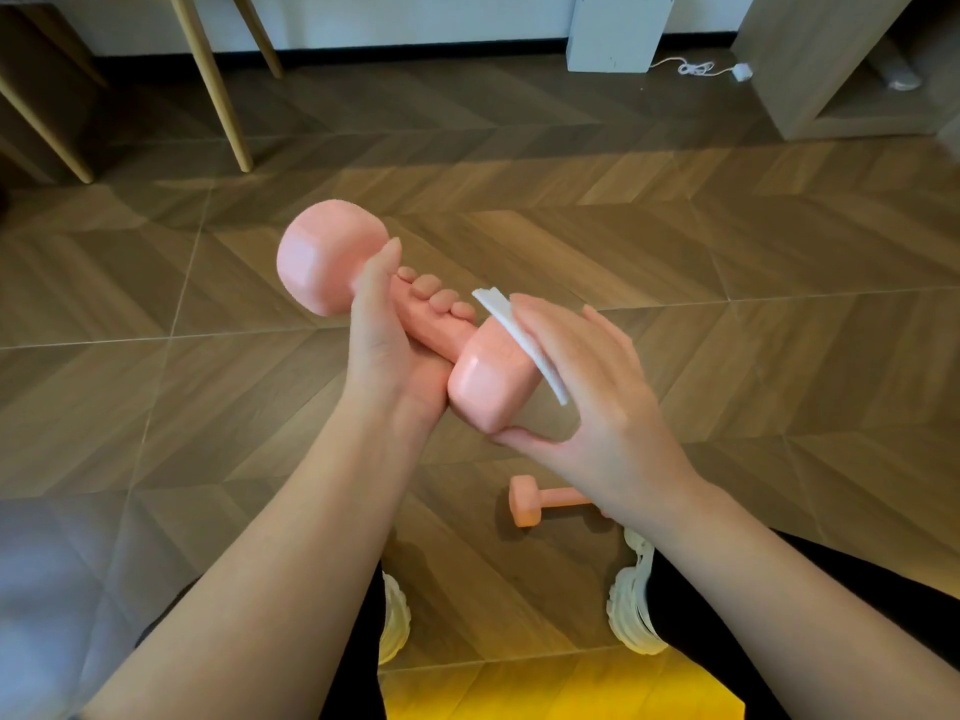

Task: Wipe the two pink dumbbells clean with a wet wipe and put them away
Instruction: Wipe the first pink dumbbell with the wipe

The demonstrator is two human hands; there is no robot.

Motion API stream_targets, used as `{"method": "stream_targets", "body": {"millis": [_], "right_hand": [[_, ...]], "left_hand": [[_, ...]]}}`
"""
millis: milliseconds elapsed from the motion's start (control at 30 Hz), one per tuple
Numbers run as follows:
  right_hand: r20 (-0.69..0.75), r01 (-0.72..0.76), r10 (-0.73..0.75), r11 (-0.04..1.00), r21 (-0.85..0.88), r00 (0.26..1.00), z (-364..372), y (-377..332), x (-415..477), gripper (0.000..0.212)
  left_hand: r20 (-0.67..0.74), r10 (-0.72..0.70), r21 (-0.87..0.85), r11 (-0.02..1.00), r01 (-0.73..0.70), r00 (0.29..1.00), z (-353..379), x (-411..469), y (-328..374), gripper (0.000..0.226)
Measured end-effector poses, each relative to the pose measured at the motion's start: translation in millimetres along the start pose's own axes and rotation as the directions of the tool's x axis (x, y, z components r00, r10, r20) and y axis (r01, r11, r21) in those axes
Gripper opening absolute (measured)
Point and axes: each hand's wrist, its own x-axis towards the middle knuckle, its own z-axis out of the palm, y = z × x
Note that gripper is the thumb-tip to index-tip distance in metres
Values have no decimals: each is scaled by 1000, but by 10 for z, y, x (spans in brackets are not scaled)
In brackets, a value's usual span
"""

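So one pink dumbbell point(480, 381) was up in the air on a slant, far head up and to the left, near head lower and to the right, with the left hand point(384, 345) wrapped round the handle. The white wet wipe point(519, 345), folded into a flat pad, was pressed against the end of that near head under the straight fingers of the right hand point(587, 387), its edges poking out past them. The other pink dumbbell point(527, 501), same matte look with chunky rounded heads, lay on the wood floor point(779, 252) just below, only one head and a bit of handle showing.
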Motion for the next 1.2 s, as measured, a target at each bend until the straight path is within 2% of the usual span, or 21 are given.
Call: {"method": "stream_targets", "body": {"millis": [133,467,500,633,667,800,867,933,967,1100,1134,1200], "right_hand": [[26,122,-119,981,-150,993,31,-23,8,82],[56,135,-133,990,-29,989,-18,-63,29,74],[68,114,-113,993,-20,991,-23,-59,33,75],[110,-130,117,984,123,987,-35,-76,39,91],[102,-108,96,986,123,990,-34,-85,34,90],[38,157,-156,988,-7,987,-5,-72,8,66],[41,113,-113,994,6,993,4,-60,12,70],[65,-49,43,994,99,997,-11,-69,20,81],[70,-82,73,989,126,995,-20,-75,26,83],[13,134,-134,991,13,991,25,-53,-3,63],[8,150,-150,989,-1,989,29,-41,3,61],[13,61,-61,997,39,998,33,-25,9,71]], "left_hand": [[-69,21,-5,1000,-21,997,-16,34,52,42],[-90,4,13,1000,-3,996,-16,39,26,45],[-85,3,13,1000,-2,996,-8,40,17,44],[-78,36,56,998,-31,996,-1,44,7,41],[-75,37,53,998,-33,996,-4,42,8,42],[-62,12,1,1000,-12,998,0,35,10,54],[-63,14,10,1000,-13,998,6,39,13,52],[-67,26,30,999,-24,997,10,43,20,43],[-71,34,38,999,-32,997,10,44,22,41],[-90,36,20,999,-34,995,-8,41,16,44],[-91,32,13,999,-31,995,-9,44,17,44],[-87,38,19,999,-37,995,-14,56,26,42]]}}
